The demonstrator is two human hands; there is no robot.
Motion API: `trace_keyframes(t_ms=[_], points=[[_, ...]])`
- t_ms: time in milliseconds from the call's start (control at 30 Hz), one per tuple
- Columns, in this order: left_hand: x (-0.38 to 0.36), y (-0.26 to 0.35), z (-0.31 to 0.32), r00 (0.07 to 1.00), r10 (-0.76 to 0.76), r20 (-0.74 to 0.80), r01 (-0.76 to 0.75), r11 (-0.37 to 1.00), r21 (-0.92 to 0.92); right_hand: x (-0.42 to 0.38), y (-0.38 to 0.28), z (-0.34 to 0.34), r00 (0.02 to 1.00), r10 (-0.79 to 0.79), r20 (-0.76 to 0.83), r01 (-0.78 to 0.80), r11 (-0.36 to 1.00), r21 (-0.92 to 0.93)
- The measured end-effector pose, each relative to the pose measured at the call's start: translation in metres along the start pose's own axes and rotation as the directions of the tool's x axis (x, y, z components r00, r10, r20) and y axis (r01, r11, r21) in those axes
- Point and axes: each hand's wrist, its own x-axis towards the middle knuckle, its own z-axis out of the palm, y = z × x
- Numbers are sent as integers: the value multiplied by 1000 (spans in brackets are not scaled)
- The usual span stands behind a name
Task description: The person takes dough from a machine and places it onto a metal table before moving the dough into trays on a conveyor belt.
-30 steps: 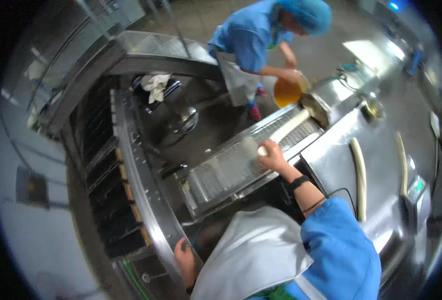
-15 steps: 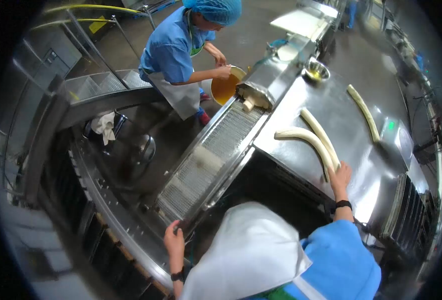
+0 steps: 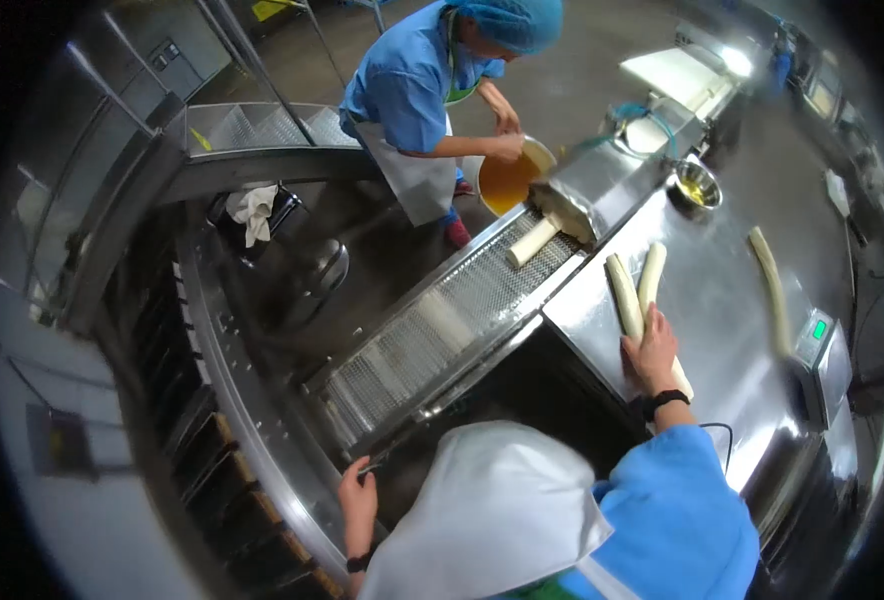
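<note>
My right hand (image 3: 654, 350) is on two pale dough ropes at the metal table's near side, its thumb and fingers around them. The left dough rope (image 3: 623, 290) and the right dough rope (image 3: 652, 272) lie close together, spreading slightly at their far ends. Part of their length is hidden under my palm. My left hand (image 3: 358, 495) is low by the near end of the mesh conveyor (image 3: 442, 318), thumb and forefinger apart, with nothing clearly held. On that conveyor a thick dough piece (image 3: 535, 242) sticks out from the metal machine (image 3: 602, 185).
A third dough rope (image 3: 770, 275) lies further right on the metal table (image 3: 712, 300), beside a scale (image 3: 817, 345). A steel bowl (image 3: 695, 188) stands at the back. Across the conveyor, a co-worker (image 3: 402, 90) reaches into a bucket (image 3: 517, 180) of orange-brown contents. A curved metal rim (image 3: 252, 450) runs on the left.
My right hand has moved further up the dough ropes, and the curved one now lies straighter. More dough extends from the machine onto the conveyor. The view has shifted.
</note>
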Motion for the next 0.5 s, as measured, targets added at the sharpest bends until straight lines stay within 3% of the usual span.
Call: trace_keyframes(t_ms=[67,133,233,267,333,400,500], points=[[-9,0,1,998,-53,-12,54,996,78,9,-13,-2,956,-291,48,294,954,-62],[-15,-3,3,999,-39,-38,42,995,87,22,-21,-5,938,-333,103,338,940,-40],[-15,-27,7,999,-9,-52,12,998,55,50,-21,5,979,-22,202,21,1000,11],[-15,-34,9,999,14,-44,-14,1000,12,56,-19,9,978,-52,200,49,999,17],[-18,-6,1,999,-4,-54,6,999,35,56,-11,17,990,79,118,-83,996,27],[-14,1,-3,997,-12,-73,16,998,54,44,15,27,995,-88,42,85,993,76],[-8,-13,-1,996,-72,-60,74,996,39,-8,45,19,982,-150,116,144,988,60]])
